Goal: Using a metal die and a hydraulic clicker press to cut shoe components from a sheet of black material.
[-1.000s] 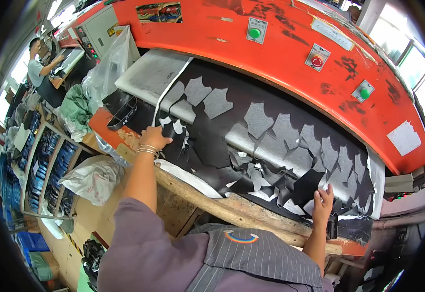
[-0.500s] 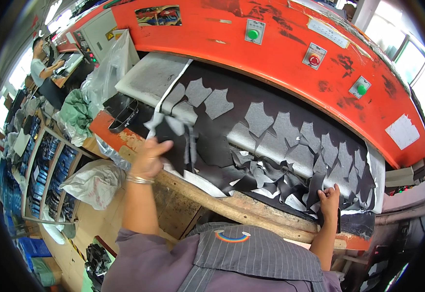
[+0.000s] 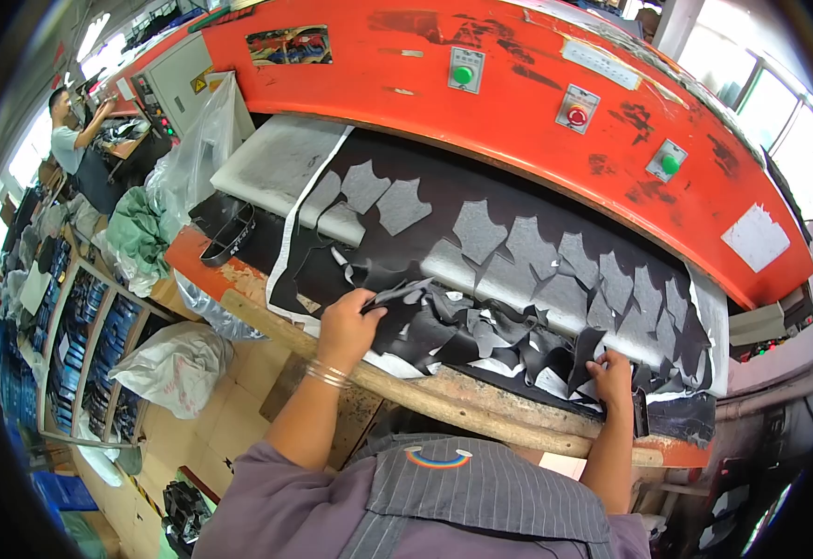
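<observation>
A black sheet (image 3: pixel 425 163) lies across the bed of a red machine, with several many-pointed cut-outs in it showing grey beneath. My left hand (image 3: pixel 346 326), at the sheet's near left part, pinches a black cut piece (image 3: pixel 404 292) with a grey side turned up. Farther right, my right hand (image 3: pixel 613 377) grips another black cut piece (image 3: pixel 585 359) standing on edge between thumb and fingers. Between both hands runs a loose heap of black offcuts (image 3: pixel 504 335), some showing pale undersides.
The red machine (image 3: pixel 369 84) overhangs the bed with green buttons and a red one. A worn wooden rail (image 3: pixel 425 412) borders the near side. A black strap (image 3: pixel 229 244), a white sack (image 3: pixel 175 368) and a rack (image 3: pixel 89 345) stand left. A person (image 3: pixel 78 149) works far left.
My left hand has moved right and in over the sheet, and the piece it carried now lies lower beside the heap. My right hand has shifted slightly left, still gripping its piece.
</observation>
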The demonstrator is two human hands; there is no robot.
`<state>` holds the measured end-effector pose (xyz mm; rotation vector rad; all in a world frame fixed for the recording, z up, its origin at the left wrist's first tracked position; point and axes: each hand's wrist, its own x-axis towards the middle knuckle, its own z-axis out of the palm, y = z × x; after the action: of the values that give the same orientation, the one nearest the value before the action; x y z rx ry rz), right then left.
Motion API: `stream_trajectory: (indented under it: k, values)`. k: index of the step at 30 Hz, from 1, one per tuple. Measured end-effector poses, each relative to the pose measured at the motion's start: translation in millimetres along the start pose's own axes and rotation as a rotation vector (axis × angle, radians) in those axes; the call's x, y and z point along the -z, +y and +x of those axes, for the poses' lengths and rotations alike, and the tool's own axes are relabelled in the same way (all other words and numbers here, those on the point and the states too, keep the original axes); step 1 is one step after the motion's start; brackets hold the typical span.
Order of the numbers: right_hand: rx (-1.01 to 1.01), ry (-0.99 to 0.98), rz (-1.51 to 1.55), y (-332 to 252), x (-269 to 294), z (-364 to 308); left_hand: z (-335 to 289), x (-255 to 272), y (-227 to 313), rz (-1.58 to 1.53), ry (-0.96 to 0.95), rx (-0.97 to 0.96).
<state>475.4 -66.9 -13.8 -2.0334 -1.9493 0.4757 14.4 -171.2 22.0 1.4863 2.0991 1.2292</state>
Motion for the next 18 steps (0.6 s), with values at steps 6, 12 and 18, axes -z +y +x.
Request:
stream_trajectory:
  k: [6, 12, 18]
  values:
    - [0.143, 0.145, 0.047, -24, 19, -11, -36, 22, 33, -0.160, -0.050, -0.004]
    - [0.583, 0.294, 0.258, -82, 66, -57, -74, -18, 81, -0.688, -0.637, -0.296]
    - [0.941, -0.057, 0.488, -98, 59, -77, -98, -86, 120, -0.741, -0.711, -0.002]
